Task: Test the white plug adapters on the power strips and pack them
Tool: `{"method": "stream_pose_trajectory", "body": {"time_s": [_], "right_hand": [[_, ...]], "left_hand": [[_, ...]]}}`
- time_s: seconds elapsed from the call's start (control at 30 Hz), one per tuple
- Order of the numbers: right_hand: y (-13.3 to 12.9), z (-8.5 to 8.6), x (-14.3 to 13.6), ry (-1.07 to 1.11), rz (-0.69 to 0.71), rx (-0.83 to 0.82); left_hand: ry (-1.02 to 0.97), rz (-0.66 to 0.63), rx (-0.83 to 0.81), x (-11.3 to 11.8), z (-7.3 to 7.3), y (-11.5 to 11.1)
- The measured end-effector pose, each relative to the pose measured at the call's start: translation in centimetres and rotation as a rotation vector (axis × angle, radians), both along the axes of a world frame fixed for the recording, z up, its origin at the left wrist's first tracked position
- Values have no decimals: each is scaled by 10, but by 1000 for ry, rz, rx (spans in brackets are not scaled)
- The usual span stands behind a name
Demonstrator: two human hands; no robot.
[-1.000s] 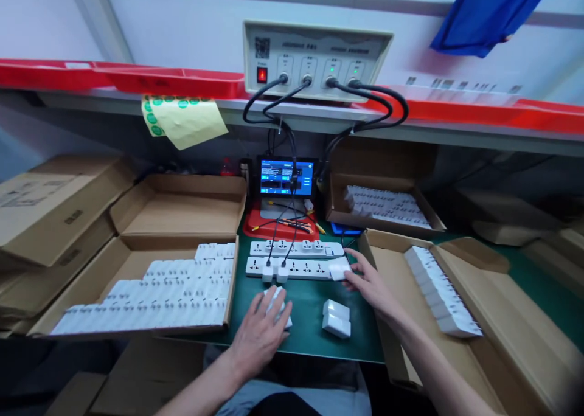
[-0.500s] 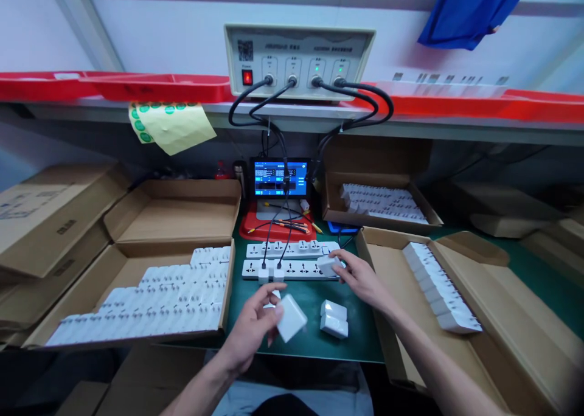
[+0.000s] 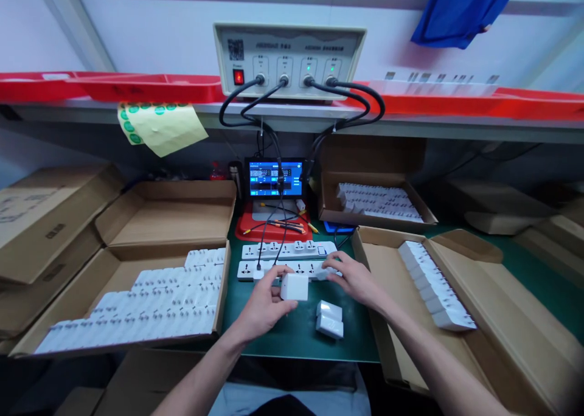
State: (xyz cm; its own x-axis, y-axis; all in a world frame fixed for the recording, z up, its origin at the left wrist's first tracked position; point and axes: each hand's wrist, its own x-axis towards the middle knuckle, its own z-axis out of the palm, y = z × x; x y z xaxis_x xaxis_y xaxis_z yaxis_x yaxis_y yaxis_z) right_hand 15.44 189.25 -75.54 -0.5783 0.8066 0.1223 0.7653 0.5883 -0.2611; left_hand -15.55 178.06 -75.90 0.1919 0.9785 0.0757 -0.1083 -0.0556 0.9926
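Note:
My left hand (image 3: pixel 262 309) grips a white power adapter (image 3: pixel 295 287) between thumb and fingers, held up in front of the power strips. My right hand (image 3: pixel 356 279) is closed around another white adapter (image 3: pixel 322 273) at the right end of the front power strip (image 3: pixel 245 271); whether its pins sit in a socket cannot be seen. Behind that lies a second power strip (image 3: pixel 285 250). Black cables run down to the front strip's left part, where an adapter (image 3: pixel 258 274) shows partly behind my left hand. Two more adapters (image 3: pixel 329 320) lie together on the green table (image 3: pixel 296 337).
Open cardboard boxes hold rows of adapters at left (image 3: pixel 150 300), right (image 3: pixel 435 285) and back right (image 3: pixel 378 202). A small screen (image 3: pixel 274 179) stands behind a red tray (image 3: pixel 241 224). On the shelf above sits a tester box (image 3: pixel 292 57) with hanging black cables.
My left hand has risen and turned its adapter, so a different face shows. My right hand stays at the strip's right end, its fingers slightly shifted. The whole view has drifted a little.

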Motion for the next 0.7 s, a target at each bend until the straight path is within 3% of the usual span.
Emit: {"method": "stream_pose_trajectory", "body": {"time_s": [0.13, 0.23, 0.47, 0.7], "right_hand": [[0, 1, -2, -93, 25, 2], [4, -1, -5, -93, 57, -13], [9, -10, -27, -9, 121, -29], [4, -22, -32, -55, 32, -72]], "left_hand": [[412, 105, 282, 6, -12, 17], [687, 78, 393, 12, -13, 32], [1134, -37, 334, 38, 0, 60], [1285, -102, 296, 53, -1, 77]]}}
